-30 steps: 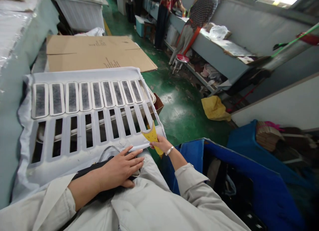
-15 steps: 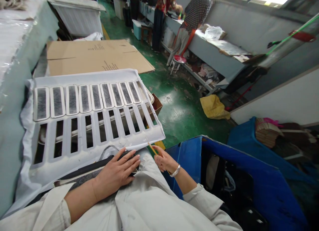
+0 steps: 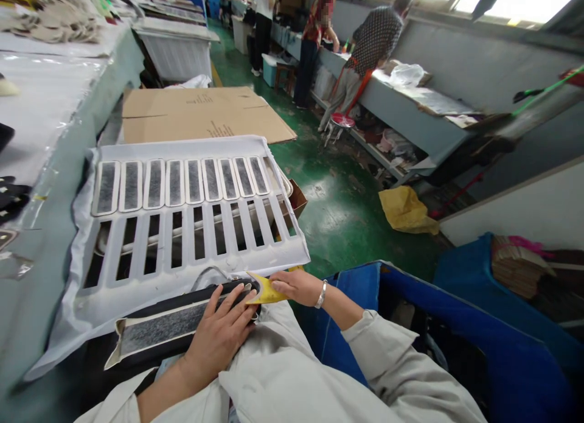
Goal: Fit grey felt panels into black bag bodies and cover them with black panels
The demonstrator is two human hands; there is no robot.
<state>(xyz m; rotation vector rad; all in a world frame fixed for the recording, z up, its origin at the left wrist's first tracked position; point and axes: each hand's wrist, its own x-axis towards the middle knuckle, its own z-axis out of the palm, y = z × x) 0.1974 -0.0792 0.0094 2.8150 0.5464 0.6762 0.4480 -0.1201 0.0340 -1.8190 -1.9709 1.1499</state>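
My left hand [image 3: 218, 338] lies flat, fingers spread, pressing on a long dark strip with a grey felt middle and cream edge [image 3: 168, 328] that rests across my lap. My right hand [image 3: 296, 285] pinches a flat yellow scraper [image 3: 263, 291] and holds its tip against the right end of the strip, just past my left fingertips. A bracelet shows on the right wrist. In front of me sits a white slotted tray [image 3: 191, 262]; its far row holds several grey felt pads with white rims [image 3: 176, 182], and its near row of slots is open.
A blue bin [image 3: 365, 289] stands at my right knee. A grey workbench [image 3: 50, 125] runs along the left, and flat cardboard [image 3: 201, 112] lies beyond the tray. A yellow bag [image 3: 406, 210] sits on the green floor. Other people [image 3: 365, 52] work at a far bench.
The head view shifted left and down, showing more of the strip. My right hand brought the yellow scraper from an upright hold down onto the strip's right end. My left hand stayed pressed on the strip.
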